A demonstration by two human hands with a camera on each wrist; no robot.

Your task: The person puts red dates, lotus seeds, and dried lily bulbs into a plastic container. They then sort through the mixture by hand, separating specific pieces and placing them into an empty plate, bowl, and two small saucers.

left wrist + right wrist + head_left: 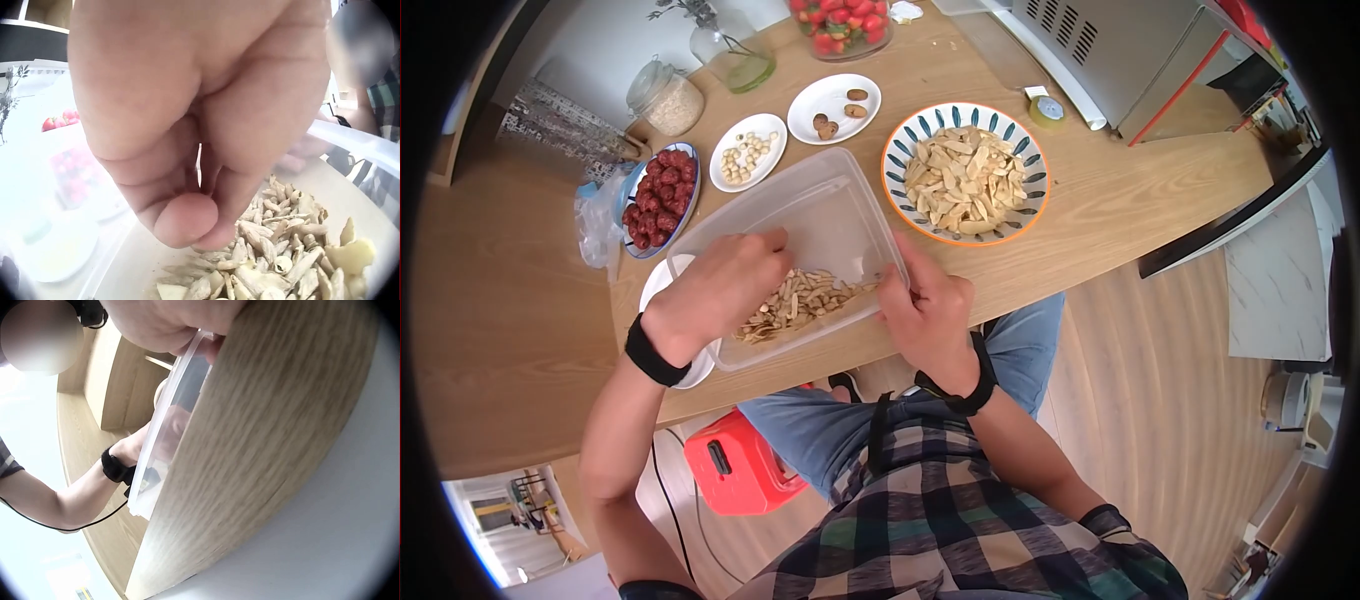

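Note:
My left hand reaches over a clear plastic box with its fingers curled inward. In the left wrist view the thumb and fingertips of that left hand meet just above small, pale dried root pieces; no piece shows between them. These pieces lie heaped along the near side of the box, with a few broader pale slices among them. My right hand grips the box's right-hand rim, some fingers outside the wall. The right wrist view shows this hand at the box edge too.
Beyond the box stand a bowl of dried slices, a plate with several brown nuts, a dish of pale round seeds and a plate of dark red dates. A white plate lies partly under the box.

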